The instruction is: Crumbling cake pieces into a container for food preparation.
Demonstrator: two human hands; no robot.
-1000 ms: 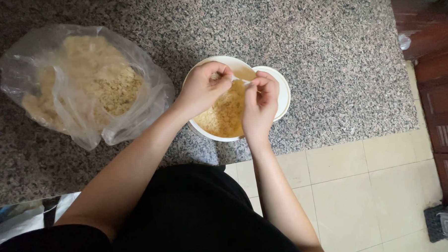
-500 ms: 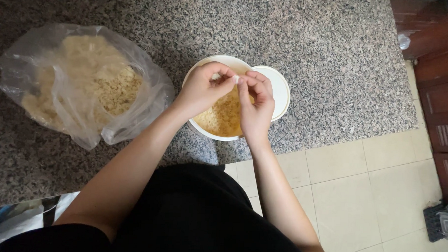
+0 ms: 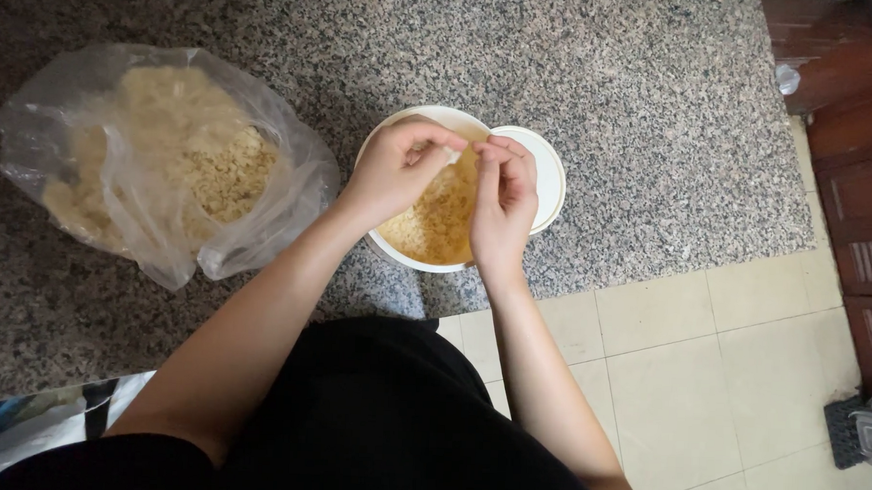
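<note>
Both hands meet over the white bowl (image 3: 426, 262) on the granite tabletop (image 3: 606, 77): left hand (image 3: 400, 166) and right hand (image 3: 500, 204) pinch one small piece; best kept low above it.

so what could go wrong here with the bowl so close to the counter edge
1. The white bowl sits near the edge of the granite counter; a nudge from either forearm might tip it onto the tiled floor.
2. The left hand and right hand pinch a small pale piece above the bowl; it could drop outside.
3. The plastic bag lies open beside the left arm, so its pale contents may spill.
</note>
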